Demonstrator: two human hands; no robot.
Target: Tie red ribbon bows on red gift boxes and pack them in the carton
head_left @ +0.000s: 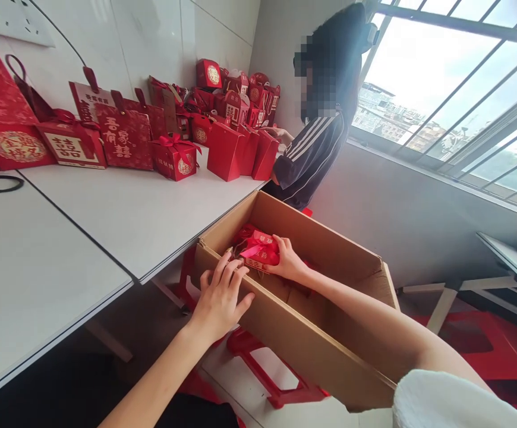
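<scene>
My left hand [220, 294] lies over the near wall of an open cardboard box [303, 333]. Its fingers bend over the rim and the thumb stays outside. Inside the box, my right hand [290, 261] grips the right end of a red gift box [261, 257] with white lettering and a pink ribbon. More red pieces lie around that gift box, partly hidden by it and by my hands. The fingertips of my left hand come close to its left end, and I cannot tell whether they touch it.
A white table [84, 220] bears several red gift boxes and bags [125, 137] along the wall. Across the box, a person in a dark striped jacket [314, 154] sits at the table. A red stool [280, 386] stands below the box, and a barred window [454, 89] is at right.
</scene>
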